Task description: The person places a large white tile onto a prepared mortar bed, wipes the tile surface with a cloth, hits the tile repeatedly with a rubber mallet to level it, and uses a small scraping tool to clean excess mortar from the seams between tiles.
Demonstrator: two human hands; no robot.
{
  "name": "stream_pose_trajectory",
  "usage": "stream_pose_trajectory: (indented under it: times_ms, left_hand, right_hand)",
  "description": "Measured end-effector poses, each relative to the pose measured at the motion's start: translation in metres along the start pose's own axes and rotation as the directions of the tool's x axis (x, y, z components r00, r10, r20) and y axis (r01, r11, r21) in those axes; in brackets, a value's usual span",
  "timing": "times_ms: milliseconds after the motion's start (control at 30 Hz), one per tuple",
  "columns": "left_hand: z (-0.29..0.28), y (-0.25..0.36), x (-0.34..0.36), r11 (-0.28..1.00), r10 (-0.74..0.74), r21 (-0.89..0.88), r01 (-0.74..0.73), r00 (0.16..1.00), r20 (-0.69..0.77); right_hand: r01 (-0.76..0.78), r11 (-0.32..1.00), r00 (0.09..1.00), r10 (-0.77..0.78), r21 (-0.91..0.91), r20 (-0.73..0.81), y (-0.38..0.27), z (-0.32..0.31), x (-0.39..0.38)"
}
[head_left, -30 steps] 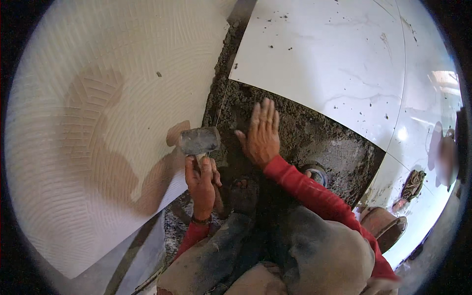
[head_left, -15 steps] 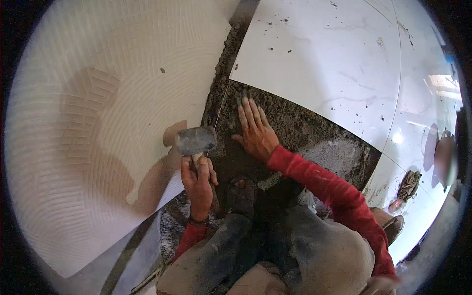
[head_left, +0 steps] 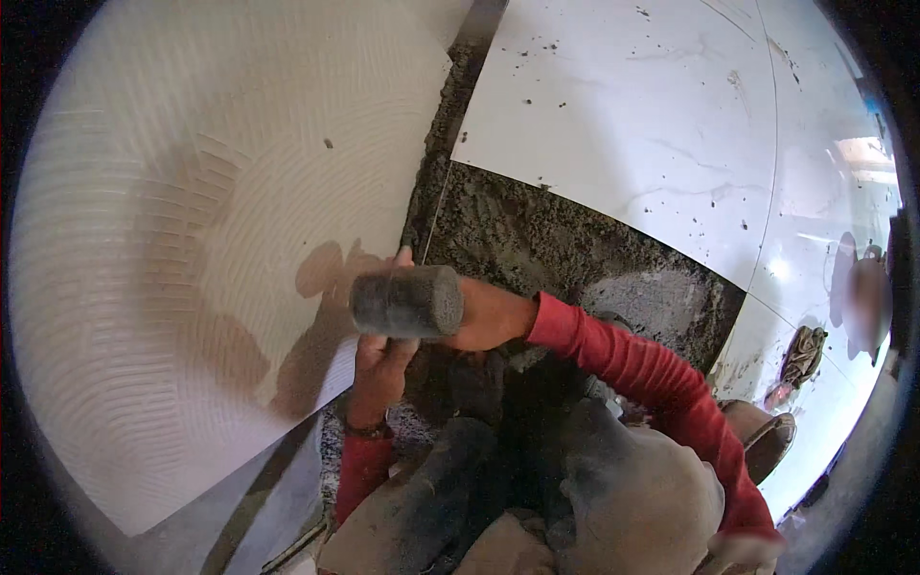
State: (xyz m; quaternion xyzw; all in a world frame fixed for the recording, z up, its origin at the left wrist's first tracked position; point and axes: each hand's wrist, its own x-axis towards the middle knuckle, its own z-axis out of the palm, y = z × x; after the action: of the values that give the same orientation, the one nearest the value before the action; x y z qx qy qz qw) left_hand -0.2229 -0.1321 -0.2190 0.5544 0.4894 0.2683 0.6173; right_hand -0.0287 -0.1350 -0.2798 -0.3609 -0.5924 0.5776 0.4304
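My left hand (head_left: 381, 369) grips a rubber mallet (head_left: 407, 301) close under its dark grey cylindrical head; the handle is mostly hidden. Behind that head reaches my right hand (head_left: 494, 316), beside the edge of a large pale slab (head_left: 240, 316) coated with combed ridges. Its fingers are largely covered by the mallet, so their pose and what they touch cannot be made out. Dark, crumbly mortar (head_left: 517, 216) lies beyond my right hand. A thin light line, like a string, runs over it near the slab's edge.
White marbled tiles (head_left: 613, 115), sprinkled with mortar crumbs, cover the far and right side. A crumpled dirty cloth or glove (head_left: 803, 355) lies on them at the right. Below it sits a brownish rounded object (head_left: 762, 436). My bent knees (head_left: 632, 479) fill the near side.
My right hand has left the mortar and moved left to the slab's edge. My left hand has brought the mallet up closer, its head now in front of my right hand.
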Motion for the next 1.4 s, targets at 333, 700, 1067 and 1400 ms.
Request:
stream_pose_trajectory:
  times_ms: [333,700,1067,1400]
  left_hand:
    - [-0.035,-0.046,-0.081,0.920,-0.329,0.138,0.367,0.914,-0.237]
    - [-0.023,-0.070,-0.119,0.810,-0.565,0.093,0.578,0.814,-0.137]
    - [-0.011,-0.056,-0.094,0.818,-0.503,0.271,0.508,0.859,-0.093]
    - [-0.034,-0.077,-0.120,0.723,-0.578,0.396,0.565,0.810,-0.101]
  right_hand:
    - [0.544,0.674,0.796,-0.226,-0.499,0.562,-0.049,0.104,0.052]
    - [0.523,0.487,0.847,-0.203,-0.699,0.492,0.099,-0.021,0.072]
    - [0.480,0.435,0.872,-0.138,-0.762,0.471,0.146,-0.041,0.074]
    - [0.599,0.662,0.703,-0.164,-0.451,0.692,0.063,0.093,0.041]
